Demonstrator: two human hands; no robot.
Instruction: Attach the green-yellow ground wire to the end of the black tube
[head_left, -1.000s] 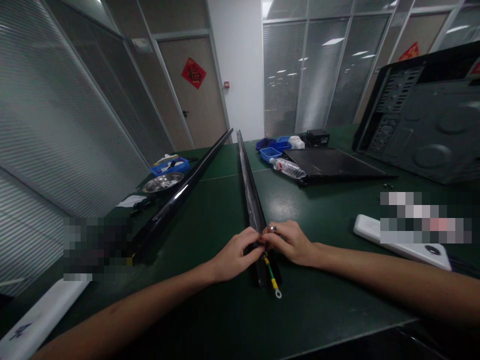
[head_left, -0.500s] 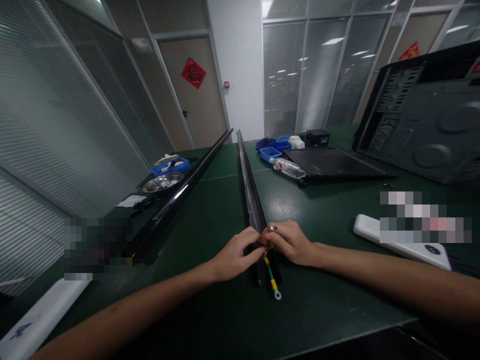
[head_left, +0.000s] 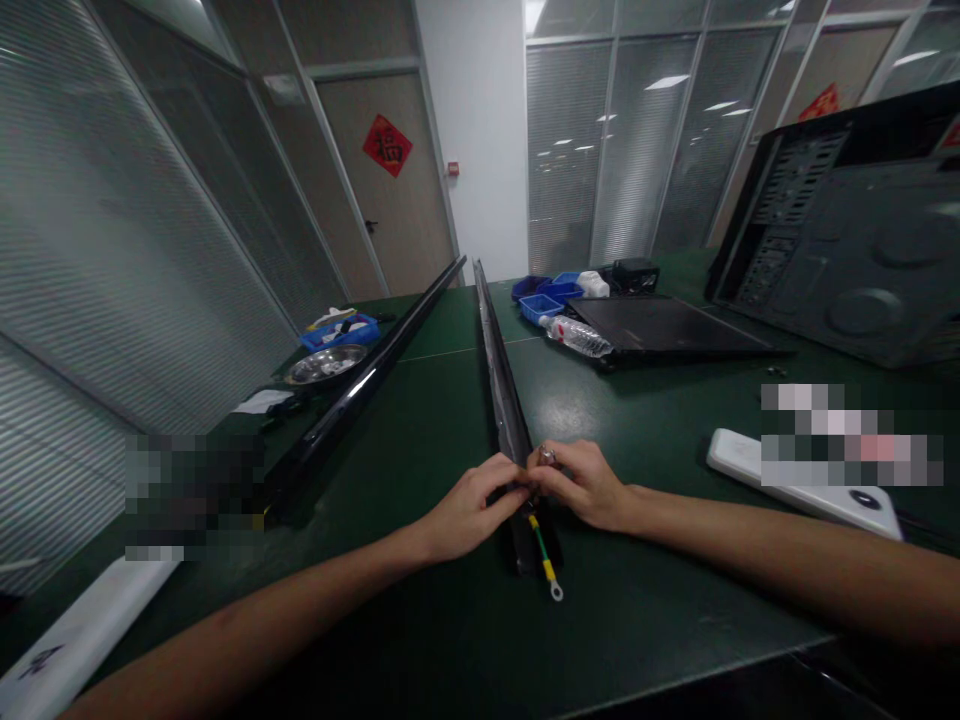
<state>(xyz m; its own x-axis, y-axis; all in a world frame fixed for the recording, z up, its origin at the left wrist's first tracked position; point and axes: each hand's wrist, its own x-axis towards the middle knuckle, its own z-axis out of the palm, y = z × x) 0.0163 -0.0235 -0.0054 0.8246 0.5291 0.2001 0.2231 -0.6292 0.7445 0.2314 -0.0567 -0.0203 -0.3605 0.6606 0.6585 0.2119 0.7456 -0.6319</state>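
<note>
A long black channel-shaped rail (head_left: 506,395) runs away from me across the green table. Over its near end my left hand (head_left: 480,505) and my right hand (head_left: 577,482) meet, fingertips pinched together. Whatever they pinch is too small and hidden to make out. Just below the fingers, a short green wire (head_left: 541,548) with yellow sleeves lies along the rail end, its ring terminal (head_left: 556,591) pointing toward me. A ring shows on a finger of my right hand. To the left lies a second long black rail (head_left: 360,388), untouched.
A metal bowl (head_left: 326,366) and a blue tray (head_left: 340,334) sit at the left. Blue bins (head_left: 541,309), a plastic bottle (head_left: 577,337) and a dark flat panel (head_left: 667,325) are at the back right. A black computer case (head_left: 847,240) and a white device (head_left: 802,484) stand right.
The fingers of my right hand have shifted slightly, and its ring has turned a little. The upper yellow part of the wire is now less visible beneath the fingers.
</note>
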